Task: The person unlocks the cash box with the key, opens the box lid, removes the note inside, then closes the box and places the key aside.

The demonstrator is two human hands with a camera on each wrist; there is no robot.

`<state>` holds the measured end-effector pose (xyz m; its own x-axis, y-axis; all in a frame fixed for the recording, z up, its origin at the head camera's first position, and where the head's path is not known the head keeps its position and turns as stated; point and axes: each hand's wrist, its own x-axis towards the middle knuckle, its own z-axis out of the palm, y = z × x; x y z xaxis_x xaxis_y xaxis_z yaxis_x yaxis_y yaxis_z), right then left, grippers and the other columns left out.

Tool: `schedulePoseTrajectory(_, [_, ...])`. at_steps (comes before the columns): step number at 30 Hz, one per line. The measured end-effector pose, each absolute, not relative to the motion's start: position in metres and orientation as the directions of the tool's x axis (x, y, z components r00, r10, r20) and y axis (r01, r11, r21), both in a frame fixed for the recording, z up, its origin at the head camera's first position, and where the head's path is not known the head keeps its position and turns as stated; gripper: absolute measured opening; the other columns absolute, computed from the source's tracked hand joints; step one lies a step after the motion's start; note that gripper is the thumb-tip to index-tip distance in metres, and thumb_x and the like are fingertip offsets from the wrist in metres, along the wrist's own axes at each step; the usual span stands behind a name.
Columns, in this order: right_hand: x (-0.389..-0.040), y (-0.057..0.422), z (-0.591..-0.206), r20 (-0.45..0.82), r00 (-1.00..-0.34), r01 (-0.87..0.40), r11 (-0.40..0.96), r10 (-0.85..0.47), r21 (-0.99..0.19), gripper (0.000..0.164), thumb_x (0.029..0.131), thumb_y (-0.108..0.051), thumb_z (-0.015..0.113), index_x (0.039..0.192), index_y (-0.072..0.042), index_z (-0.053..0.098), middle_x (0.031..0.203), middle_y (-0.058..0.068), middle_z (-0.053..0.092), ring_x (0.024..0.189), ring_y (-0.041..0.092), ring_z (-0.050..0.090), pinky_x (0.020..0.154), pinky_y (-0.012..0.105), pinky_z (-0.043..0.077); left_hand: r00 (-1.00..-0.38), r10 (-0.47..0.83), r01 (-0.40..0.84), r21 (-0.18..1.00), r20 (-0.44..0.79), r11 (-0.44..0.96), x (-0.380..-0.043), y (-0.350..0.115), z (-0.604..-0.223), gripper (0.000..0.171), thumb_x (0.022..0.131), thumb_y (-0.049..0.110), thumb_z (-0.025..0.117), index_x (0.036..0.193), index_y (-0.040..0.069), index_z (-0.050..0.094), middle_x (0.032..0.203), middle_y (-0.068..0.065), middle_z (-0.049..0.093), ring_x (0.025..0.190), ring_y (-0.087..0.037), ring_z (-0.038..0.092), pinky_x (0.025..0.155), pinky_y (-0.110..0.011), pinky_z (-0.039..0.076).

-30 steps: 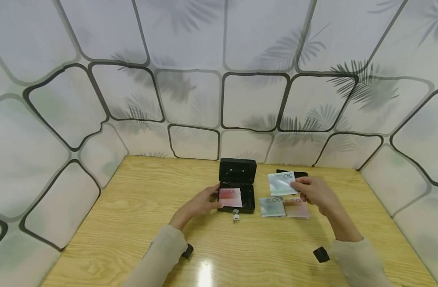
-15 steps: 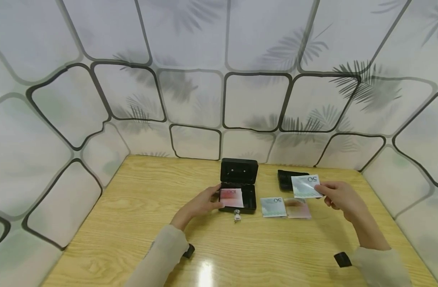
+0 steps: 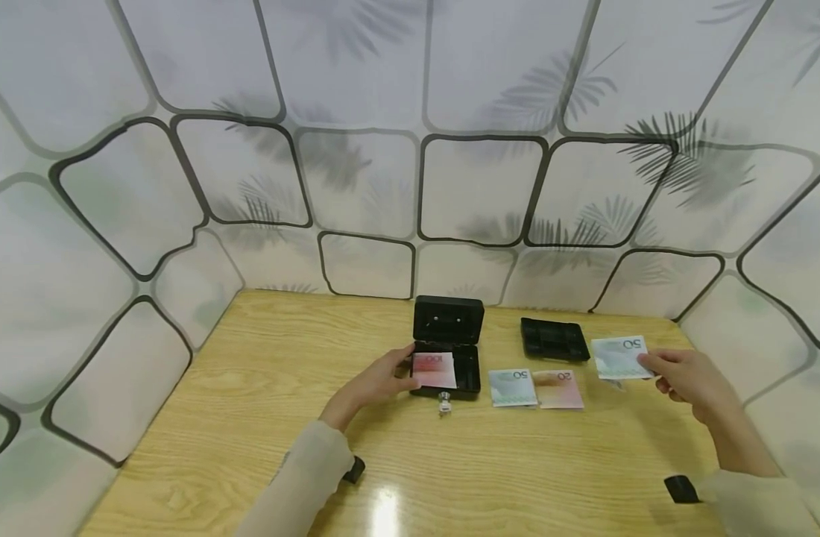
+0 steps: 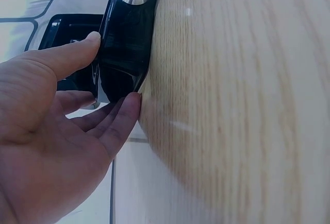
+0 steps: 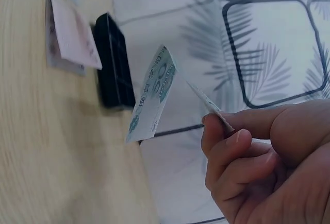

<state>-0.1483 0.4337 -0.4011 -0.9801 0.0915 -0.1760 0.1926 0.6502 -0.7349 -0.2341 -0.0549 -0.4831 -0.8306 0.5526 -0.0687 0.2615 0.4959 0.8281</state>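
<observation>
In the head view my left hand (image 3: 385,378) is at the left side of a small black cash box (image 3: 468,371) with its lid raised. The left wrist view shows the thumb on the box's (image 4: 124,41) rim and the fingers against its lower corner. A red 100 banknote (image 3: 434,371) lies inside. My right hand (image 3: 686,380) pinches a folded green 50 banknote (image 3: 614,358) by its edge, held above the table at the right. Its two halves spread apart in the right wrist view, where the banknote (image 5: 154,95) hangs from thumb and index finger.
Another 50 banknote (image 3: 513,388) and a 20 banknote (image 3: 560,390) lie side by side right of the box. Behind them rests a black compartment tray (image 3: 554,340). Keys (image 3: 444,403) hang at the lock. Patterned wall panels (image 3: 363,265) border the wooden table (image 3: 303,328).
My right hand has carried the 50 banknote rightward, from in front of the black tray to beyond its right side, uncovering the tray. The left hand has stayed at the cash box.
</observation>
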Motion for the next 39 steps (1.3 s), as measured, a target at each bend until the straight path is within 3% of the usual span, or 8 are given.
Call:
schedulePoseTrajectory(11, [-0.147,0.448,-0.424,-0.287,-0.954,0.279,0.603,0.086,-0.747,0.052,0.111,-0.027,0.051,0.133,0.019,0.055,0.077,-0.001,0.055,0.061,0.008,0.048,0.054,0.024,0.043,-0.832,0.55,0.262,0.823,-0.073,0.505,-0.235,-0.055,-0.482,0.073,0.101,0.013,0.068,0.159,-0.008,0.028,0.156,-0.029,0.041,0.141,-0.039,0.044,0.118,-0.052,0.033])
schedulePoseTrajectory(24, [-0.146,0.447,-0.45,-0.318,-0.945,0.295,0.61,0.075,-0.735,0.053,0.11,-0.024,0.052,0.135,0.023,0.05,0.065,-0.002,0.052,0.054,0.006,0.042,0.049,0.024,0.039,-0.834,0.545,0.243,0.831,-0.084,0.501,-0.235,-0.055,-0.482,0.074,0.101,0.013,0.069,0.159,-0.008,0.028,0.155,-0.029,0.041,0.141,-0.039,0.045,0.118,-0.051,0.033])
schedulePoseTrajectory(31, [-0.146,0.444,-0.457,-0.304,-0.949,0.291,0.614,0.086,-0.734,0.04,0.107,-0.02,0.056,0.117,0.019,0.064,0.064,0.0,0.053,0.051,0.006,0.04,0.048,0.023,0.038,-0.834,0.545,0.25,0.822,-0.085,0.511,-0.235,-0.055,-0.483,0.074,0.101,0.013,0.069,0.159,-0.008,0.028,0.155,-0.029,0.042,0.14,-0.039,0.045,0.118,-0.052,0.033])
schedulePoseTrajectory(39, [-0.148,0.442,-0.459,-0.301,-0.948,0.296,0.626,0.1,-0.722,0.04,0.106,-0.018,0.057,0.118,0.019,0.063,0.063,0.0,0.054,0.052,0.007,0.043,0.049,0.023,0.04,-0.835,0.543,0.252,0.82,-0.083,0.514,-0.234,-0.054,-0.48,0.073,0.101,0.011,0.068,0.158,-0.008,0.028,0.155,-0.028,0.042,0.14,-0.038,0.046,0.118,-0.051,0.034])
